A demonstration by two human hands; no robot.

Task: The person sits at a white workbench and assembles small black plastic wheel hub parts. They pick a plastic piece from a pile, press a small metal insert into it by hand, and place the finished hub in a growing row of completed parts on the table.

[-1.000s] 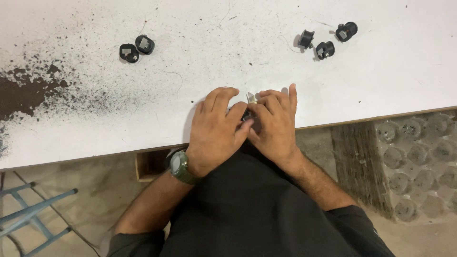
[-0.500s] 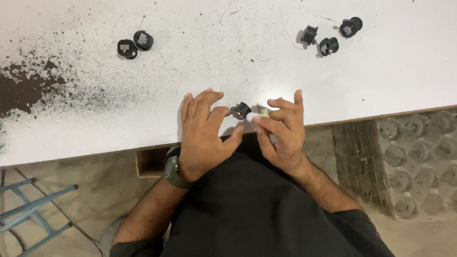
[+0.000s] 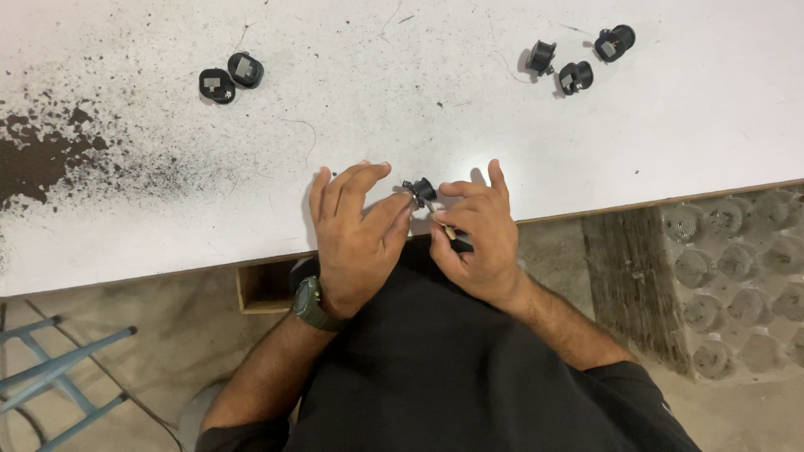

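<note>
A small black round part (image 3: 420, 191) sits between my two hands at the near edge of the white table (image 3: 402, 92). My left hand (image 3: 356, 234) pinches it from the left with thumb and forefinger, a dark green watch on its wrist. My right hand (image 3: 473, 234) touches the part from the right and holds a thin pale stick (image 3: 445, 228) against its palm side. Two more black round parts (image 3: 230, 77) lie at the far left, and three others (image 3: 578, 59) lie at the far right.
Dark powder or grit (image 3: 50, 159) is spread over the table's left side. A blue metal frame (image 3: 59, 372) stands on the floor at lower left. A wooden post (image 3: 628, 285) and a sheet with round dimples (image 3: 737, 276) lie to the right below the table edge.
My hands have drawn apart and opened their fingers, uncovering the black part they had covered. The part now shows between my fingertips.
</note>
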